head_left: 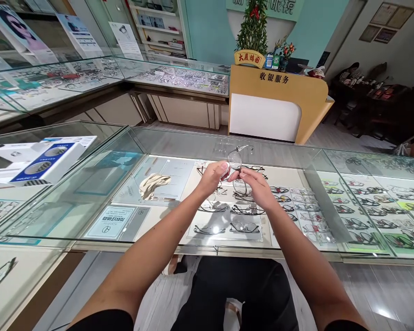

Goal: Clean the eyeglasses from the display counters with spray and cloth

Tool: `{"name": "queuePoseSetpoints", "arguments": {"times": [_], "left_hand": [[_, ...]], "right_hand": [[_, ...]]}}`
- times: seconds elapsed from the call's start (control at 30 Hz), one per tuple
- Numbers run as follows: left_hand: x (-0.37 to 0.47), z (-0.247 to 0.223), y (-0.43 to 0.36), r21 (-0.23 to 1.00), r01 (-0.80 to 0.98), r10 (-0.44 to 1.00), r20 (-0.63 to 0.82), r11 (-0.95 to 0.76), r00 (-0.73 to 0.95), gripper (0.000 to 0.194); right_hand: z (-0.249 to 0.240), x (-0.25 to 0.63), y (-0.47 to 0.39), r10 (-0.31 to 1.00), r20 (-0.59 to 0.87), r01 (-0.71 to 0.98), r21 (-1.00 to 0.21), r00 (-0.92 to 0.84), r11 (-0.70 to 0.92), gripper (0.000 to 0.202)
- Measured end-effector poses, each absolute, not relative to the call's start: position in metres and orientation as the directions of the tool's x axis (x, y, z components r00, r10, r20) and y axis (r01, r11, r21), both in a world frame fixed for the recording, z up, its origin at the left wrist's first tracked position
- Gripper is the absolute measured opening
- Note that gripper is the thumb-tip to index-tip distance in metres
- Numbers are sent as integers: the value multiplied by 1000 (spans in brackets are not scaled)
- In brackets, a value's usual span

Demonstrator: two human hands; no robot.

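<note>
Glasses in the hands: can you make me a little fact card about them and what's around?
Held: glasses
Left hand: holding the glasses
Right hand: holding the glasses
Below: glass display case, rows of eyewear
Cloth: beige, crumpled, left of the hands
Box: blue and white, farther left
Beyond: desk with a plant on top

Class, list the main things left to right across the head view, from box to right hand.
Rectangular blue-and-white box, flat pale-blue card, crumpled cream cloth, left hand, thin-rimmed round-lensed glasses, right hand.
</note>
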State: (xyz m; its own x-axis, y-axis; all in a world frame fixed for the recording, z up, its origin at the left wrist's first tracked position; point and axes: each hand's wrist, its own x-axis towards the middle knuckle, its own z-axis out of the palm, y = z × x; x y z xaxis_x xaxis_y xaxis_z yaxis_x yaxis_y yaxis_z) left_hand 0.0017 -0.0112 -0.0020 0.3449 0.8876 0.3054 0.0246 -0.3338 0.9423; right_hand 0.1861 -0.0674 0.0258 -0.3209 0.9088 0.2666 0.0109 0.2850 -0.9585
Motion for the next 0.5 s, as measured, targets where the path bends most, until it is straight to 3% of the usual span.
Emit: {"name": "queuePoseSetpoints", "arguments": {"times": [0.27,0.5], "left_hand": [[6,-8,-14,933,72,845,284,-352,453,55],[9,-15,-16,918,168,832,235,-360,502,59]], "right_hand": [[12,192,-56,947,317,-101,-945,-51,311,33],[10,191,-58,955,293,-70,-955,-44,290,34]]}}
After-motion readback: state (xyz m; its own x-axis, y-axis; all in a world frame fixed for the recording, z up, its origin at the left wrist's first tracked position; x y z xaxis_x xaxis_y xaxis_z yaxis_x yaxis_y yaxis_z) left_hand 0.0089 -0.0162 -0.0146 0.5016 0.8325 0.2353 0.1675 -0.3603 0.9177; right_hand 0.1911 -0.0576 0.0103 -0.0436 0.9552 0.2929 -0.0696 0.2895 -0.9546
